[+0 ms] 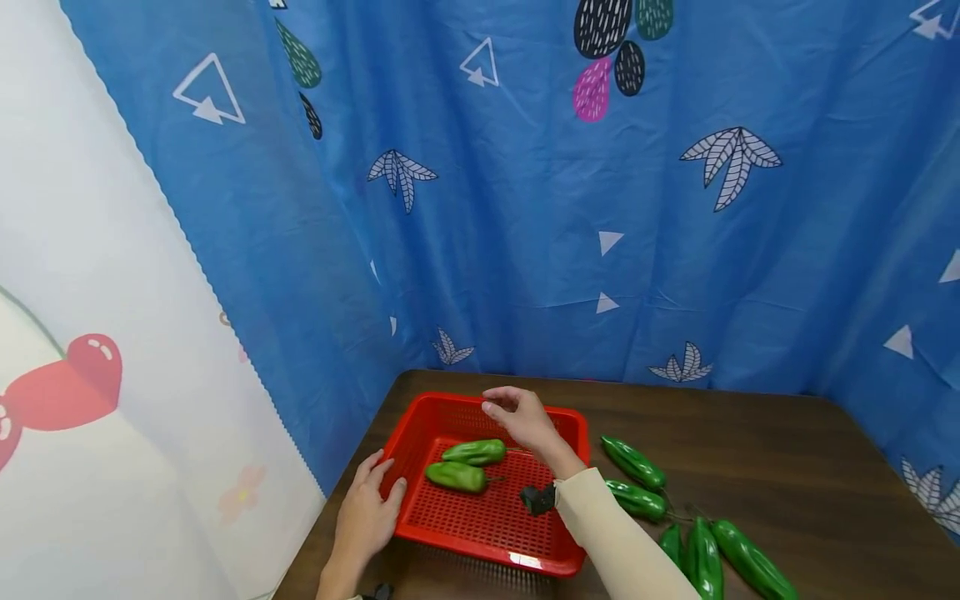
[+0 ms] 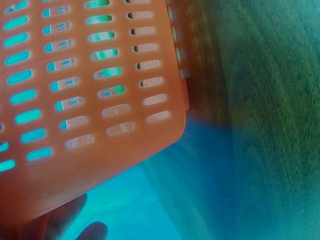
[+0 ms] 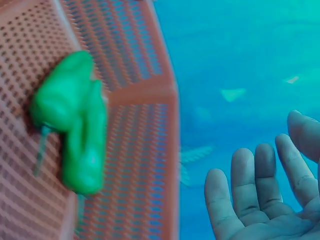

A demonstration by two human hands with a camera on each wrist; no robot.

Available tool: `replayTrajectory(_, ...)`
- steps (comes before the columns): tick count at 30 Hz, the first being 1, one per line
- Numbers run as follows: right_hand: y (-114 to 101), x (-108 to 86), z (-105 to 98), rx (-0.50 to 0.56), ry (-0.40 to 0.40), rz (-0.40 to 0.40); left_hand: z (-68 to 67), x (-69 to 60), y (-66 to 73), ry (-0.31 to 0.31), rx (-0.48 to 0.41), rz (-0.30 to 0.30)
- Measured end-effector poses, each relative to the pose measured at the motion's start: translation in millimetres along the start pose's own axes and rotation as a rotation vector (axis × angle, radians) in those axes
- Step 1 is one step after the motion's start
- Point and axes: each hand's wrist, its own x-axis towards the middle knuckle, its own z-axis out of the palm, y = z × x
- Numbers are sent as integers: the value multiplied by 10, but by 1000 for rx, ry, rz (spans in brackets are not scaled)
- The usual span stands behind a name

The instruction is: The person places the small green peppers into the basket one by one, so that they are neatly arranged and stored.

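My left hand (image 1: 365,512) is at the left side of a red perforated plastic basket (image 1: 487,546), its fingers relaxed and touching or close to the rim. In the left wrist view, fingertips (image 2: 65,215) show at the rim of the basket (image 2: 100,165), partly hidden. Two green peppers (image 1: 457,477) lie side by side on the basket floor. Above the basket's far right part hovers my right hand (image 1: 528,421), fingers loosely bent and apart. The right wrist view has that hand (image 3: 270,200) holding nothing, away from the peppers (image 3: 65,95).
Several more green peppers (image 1: 633,462) lie on the dark wooden table (image 1: 750,442) to the right of the basket, some partly behind the right sleeve (image 1: 618,533). A blue patterned curtain (image 1: 525,208) hangs behind the table, and a white cloth (image 1: 150,467) at the left.
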Motion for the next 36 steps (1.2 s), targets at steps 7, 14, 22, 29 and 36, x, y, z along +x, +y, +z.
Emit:
replayTrajectory(7,-184,-51,-469,-37,110,-59,-8,-15,-7,4,-3,5)
replayTrajectory(14,-188,-121,-1034,-95,201,-35,-18,-6,-12,0,4,5)
replayTrajectory(22,-96,-260,-1636,-151,282,9,-11,-3,0,-13,4,9)
replayTrajectory(29,102,-548,-2037,-209,325,50,-12,-8,-16,-22,-3,10)
replayTrajectory(36,422,-807,-2221,-237,349,132,-32,4,-6,-36,-4,11)
